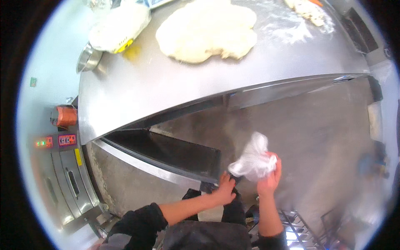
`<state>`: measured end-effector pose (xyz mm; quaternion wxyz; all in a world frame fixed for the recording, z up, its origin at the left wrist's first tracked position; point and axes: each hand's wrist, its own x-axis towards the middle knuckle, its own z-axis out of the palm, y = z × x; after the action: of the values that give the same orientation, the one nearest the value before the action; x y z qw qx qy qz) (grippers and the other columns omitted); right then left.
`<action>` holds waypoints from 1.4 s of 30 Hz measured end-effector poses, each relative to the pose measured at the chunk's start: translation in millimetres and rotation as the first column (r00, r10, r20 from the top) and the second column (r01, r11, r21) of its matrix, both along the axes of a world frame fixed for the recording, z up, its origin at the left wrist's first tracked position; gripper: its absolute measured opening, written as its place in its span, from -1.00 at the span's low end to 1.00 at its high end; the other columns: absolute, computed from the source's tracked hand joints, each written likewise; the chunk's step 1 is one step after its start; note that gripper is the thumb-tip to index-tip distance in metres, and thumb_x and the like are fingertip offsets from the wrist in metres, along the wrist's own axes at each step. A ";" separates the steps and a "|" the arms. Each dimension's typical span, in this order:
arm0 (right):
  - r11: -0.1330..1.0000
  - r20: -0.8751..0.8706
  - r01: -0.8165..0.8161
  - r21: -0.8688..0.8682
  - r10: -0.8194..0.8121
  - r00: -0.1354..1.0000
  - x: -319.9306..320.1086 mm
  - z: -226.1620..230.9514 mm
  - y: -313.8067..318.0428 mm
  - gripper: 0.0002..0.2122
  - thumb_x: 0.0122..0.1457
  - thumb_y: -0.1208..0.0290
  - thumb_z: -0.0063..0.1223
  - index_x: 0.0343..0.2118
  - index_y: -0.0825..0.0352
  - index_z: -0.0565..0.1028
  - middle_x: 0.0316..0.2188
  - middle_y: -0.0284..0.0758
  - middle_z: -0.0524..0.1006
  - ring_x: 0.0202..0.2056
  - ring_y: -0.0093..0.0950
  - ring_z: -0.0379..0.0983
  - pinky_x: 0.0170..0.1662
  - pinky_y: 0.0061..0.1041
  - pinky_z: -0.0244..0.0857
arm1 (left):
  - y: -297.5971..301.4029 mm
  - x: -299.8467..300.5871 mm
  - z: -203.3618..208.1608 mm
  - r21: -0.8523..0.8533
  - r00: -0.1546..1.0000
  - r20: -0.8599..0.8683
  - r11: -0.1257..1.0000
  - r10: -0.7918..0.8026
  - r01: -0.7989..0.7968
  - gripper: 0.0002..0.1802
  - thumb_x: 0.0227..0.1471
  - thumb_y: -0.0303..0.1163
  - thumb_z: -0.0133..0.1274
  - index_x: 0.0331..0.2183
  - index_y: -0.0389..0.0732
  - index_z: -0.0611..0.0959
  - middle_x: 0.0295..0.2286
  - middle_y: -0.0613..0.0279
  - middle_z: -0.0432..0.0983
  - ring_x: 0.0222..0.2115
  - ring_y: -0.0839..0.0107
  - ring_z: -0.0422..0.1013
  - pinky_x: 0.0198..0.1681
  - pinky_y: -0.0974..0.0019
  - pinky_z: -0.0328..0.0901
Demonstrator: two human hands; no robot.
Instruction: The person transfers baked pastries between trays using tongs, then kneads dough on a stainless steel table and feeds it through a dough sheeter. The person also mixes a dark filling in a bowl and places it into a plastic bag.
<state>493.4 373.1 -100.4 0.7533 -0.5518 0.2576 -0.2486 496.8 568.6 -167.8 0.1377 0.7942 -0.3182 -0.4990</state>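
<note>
Below the steel tabletop (166,91), the right hand (270,177) was clenched on a crumpled clear plastic bag (253,160) while the left hand (225,191) rested open-fingered against the dark tray's (175,154) near corner, the dough (208,29) lying untouched.

Your right hand (268,177) holds a crumpled piece of thin, clear plastic (253,160), like a bag or a film. It looks whitish and half transparent, bunched into a loose ball with one pointed end standing up above your fingers. It hangs in the air over the grey floor, below the edge of the steel desk. Your left hand (225,189) rests on the corner of the dark tray (175,155) just beside it.
</note>
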 end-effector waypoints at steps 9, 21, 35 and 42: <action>1.000 -0.157 0.005 -0.020 -0.008 0.988 -64.3 114.1 -86.2 -0.74 0.40 0.33 -0.07 -0.05 0.39 0.56 -0.03 -0.26 0.57 -0.01 -0.41 0.52 0.10 -0.29 0.43 | -56.5 143.4 69.3 -0.180 0.946 0.284 0.978 0.153 -0.104 -0.40 0.15 -0.09 0.19 0.10 -0.29 0.59 0.08 -0.06 0.53 0.18 -0.07 0.39 0.21 -0.16 0.34; 0.752 0.117 -0.657 -0.051 0.658 0.744 151.5 233.7 126.2 -0.76 0.40 0.44 -0.08 -0.03 0.43 0.56 0.10 -0.29 0.47 0.10 -0.46 0.40 0.20 -0.45 0.24 | 132.5 175.4 274.5 -0.867 0.386 -0.170 0.049 0.907 -0.496 -0.64 0.10 -0.47 0.31 -0.05 -0.23 0.63 -0.27 0.27 0.60 -0.21 0.39 0.52 -0.06 0.22 0.44; 0.356 -0.348 -0.483 -0.800 0.380 0.857 437.7 283.6 274.7 -0.66 0.20 0.56 0.06 0.05 0.28 0.51 -0.03 -0.10 0.49 -0.08 0.01 0.49 -0.02 -0.11 0.42 | 299.5 472.6 312.8 -0.898 0.382 0.084 0.236 0.920 -0.371 -0.86 0.09 -0.47 0.26 -0.27 -0.28 0.73 -0.36 0.10 0.67 -0.32 0.27 0.58 -0.17 0.26 0.44; 0.298 -0.388 -0.627 -0.720 0.577 0.719 487.5 240.4 303.7 -0.55 0.19 0.44 0.22 0.18 0.22 0.55 0.05 -0.13 0.48 0.04 -0.13 0.53 0.02 -0.21 0.46 | 313.6 503.3 259.9 -0.650 0.353 -0.079 0.220 0.932 -0.727 -0.84 0.16 -0.43 0.19 -0.23 -0.31 0.69 -0.46 0.10 0.60 -0.44 0.31 0.48 -0.26 0.24 0.39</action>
<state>980.9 676.8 140.0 0.4386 -0.8936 -0.0926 -0.0219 1000.2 882.2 92.1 0.5672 0.8200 0.0129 -0.0756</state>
